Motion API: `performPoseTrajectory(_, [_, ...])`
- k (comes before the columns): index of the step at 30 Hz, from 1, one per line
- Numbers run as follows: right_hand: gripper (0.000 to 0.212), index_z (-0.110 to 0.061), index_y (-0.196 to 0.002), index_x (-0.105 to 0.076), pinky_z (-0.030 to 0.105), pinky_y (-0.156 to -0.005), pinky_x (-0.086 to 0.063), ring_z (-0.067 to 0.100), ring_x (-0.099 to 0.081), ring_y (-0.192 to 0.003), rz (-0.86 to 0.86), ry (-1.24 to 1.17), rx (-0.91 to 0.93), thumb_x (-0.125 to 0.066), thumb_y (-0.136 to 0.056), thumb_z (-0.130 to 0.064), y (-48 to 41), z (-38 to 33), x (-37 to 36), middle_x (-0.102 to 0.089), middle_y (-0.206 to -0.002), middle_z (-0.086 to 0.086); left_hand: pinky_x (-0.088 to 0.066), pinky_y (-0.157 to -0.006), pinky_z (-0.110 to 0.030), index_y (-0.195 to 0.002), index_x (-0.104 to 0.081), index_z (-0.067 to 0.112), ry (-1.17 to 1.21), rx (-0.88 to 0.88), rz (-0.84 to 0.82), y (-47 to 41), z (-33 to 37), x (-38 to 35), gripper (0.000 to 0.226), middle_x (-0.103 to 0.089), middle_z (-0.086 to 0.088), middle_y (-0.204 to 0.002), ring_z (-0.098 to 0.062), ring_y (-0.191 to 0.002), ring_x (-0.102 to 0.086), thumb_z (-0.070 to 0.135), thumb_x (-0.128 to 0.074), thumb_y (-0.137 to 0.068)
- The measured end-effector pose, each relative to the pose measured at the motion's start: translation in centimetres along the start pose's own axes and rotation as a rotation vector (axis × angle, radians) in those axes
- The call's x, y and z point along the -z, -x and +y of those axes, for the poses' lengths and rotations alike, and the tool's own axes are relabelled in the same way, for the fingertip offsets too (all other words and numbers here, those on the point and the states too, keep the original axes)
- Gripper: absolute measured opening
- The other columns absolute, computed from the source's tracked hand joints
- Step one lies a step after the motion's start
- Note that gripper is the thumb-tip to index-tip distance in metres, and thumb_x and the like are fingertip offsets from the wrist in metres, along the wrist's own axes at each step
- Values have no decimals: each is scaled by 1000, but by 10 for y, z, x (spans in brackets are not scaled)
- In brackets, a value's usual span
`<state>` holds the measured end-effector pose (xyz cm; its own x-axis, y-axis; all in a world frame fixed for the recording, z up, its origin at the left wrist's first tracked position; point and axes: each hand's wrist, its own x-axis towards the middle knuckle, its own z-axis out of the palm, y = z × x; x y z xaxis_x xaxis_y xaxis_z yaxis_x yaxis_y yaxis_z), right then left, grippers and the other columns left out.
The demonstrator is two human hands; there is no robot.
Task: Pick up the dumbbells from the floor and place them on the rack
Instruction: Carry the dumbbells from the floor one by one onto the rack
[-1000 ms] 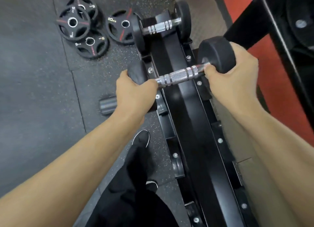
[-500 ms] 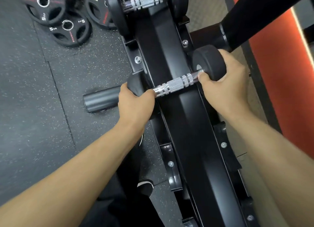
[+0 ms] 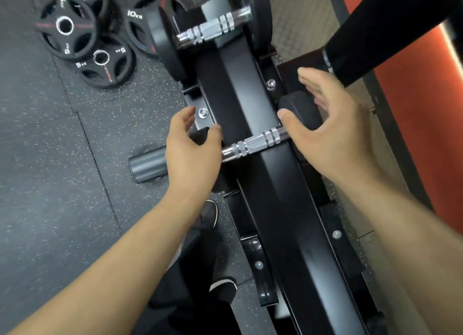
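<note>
Dumbbell [image 3: 253, 144], seated crosswise on the rack [image 3: 253, 89]: its knurled chrome handle spans the central beam, long axis running from lower left to upper right, one rubber head over each side rail. The left hand [image 3: 190, 156] lies over the near-left head, fingers spread and loosened, thumb touching the rubber. The right hand [image 3: 330, 131] lies beside the far-right head, fingers splayed apart, thumb resting on top of it; neither hand is closed on the handle. Both hands appear to be in release, the weight borne by the rack. A larger dumbbell [image 3: 213, 30] occupies the next cradle farther along. Free cradles lie nearer the person. On the speckled rubber floor [image 3: 50, 184] to the left: a grey cylinder [image 3: 147, 164], and stacked weight plates [image 3: 82, 41] marked 5 kg and 10 kg. An orange wall [image 3: 413, 124] bounds the right.
</note>
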<state>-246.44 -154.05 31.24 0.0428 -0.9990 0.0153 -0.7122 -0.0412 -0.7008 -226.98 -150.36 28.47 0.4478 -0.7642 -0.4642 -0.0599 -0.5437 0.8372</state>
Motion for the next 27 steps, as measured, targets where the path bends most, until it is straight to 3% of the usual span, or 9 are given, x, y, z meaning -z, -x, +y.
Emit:
performPoseTrajectory(2, [54,-15,-142,-60,27,-110,-47,4,-59,-128,20,-31,28,-77,-92,-25,-8,-15,5,-66,-136,-5,-43,-112,-26,-141,-54,24,18,-53,-1,1,14,9,47,-57,15,-133,-7,-133,-54,23,-71,-98])
performPoseTrajectory(7, [50,-24,-143,-58,26,-111,-45,1,-57,-129,30,-37,81,-71,-96,-35,-15,-63,42,-65,-137,-11,-48,-108,-22,-126,-63,27,74,-254,-16,15,70,48,29,-68,12,-127,-1,-122,-63,22,-70,-99])
performPoseTrajectory(10, [53,-27,-146,-55,3,-108,-28,-10,-45,-129,35,23,130,-68,-97,-40,-6,-107,82,-58,-145,-15,-49,-101,-14,-121,-67,26,77,-390,-32,40,111,81,23,-73,16,-116,5,-112,-67,19,-68,-99])
performPoseTrajectory(12, [55,-30,-149,-51,-5,-103,-20,-14,-37,-128,24,46,164,-67,-98,-42,7,-143,117,-53,-148,-17,-50,-98,-12,-118,-67,32,94,-471,-51,69,142,109,22,-75,19,-112,4,-111,-67,20,-68,-100])
performPoseTrajectory(14, [57,-31,-151,-49,1,-105,-21,-11,-38,-133,26,42,229,-66,-99,-44,25,-185,153,-50,-151,-17,-51,-101,-19,-118,-65,40,70,-578,-63,106,176,141,25,-73,26,-115,4,-114,-66,24,-68,-100])
performPoseTrajectory(17, [57,-31,-151,-49,15,-111,-28,-2,-42,-140,60,21,353,-65,-98,-48,51,-257,203,-50,-153,-16,-49,-110,-40,-118,-64,54,51,-708,-49,163,224,199,30,-71,25,-124,-1,-122,-65,32,-69,-97])
performPoseTrajectory(20, [56,-34,-148,-53,1,-104,-23,-13,-39,-130,111,-11,494,-65,-96,-52,71,-340,242,-53,-147,-21,-46,-112,-39,-115,-62,63,59,-807,40,217,269,270,34,-70,30,-124,1,-122,-64,43,-68,-90])
performPoseTrajectory(23, [56,-32,-146,-55,-8,-95,-20,-18,-36,-122,121,-44,651,-65,-95,-52,82,-433,262,-56,-142,-20,-46,-113,-41,-116,-63,62,72,-883,169,262,302,352,36,-71,25,-124,-1,-123,-64,37,-72,-94])
performPoseTrajectory(27, [57,-34,-146,-54,4,-96,-27,-13,-41,-125,55,-124,841,-66,-93,-52,97,-558,254,-55,-148,-18,-49,-110,-43,-120,-63,50,58,-979,404,318,337,467,33,-73,17,-122,-2,-119,-66,26,-71,-98])
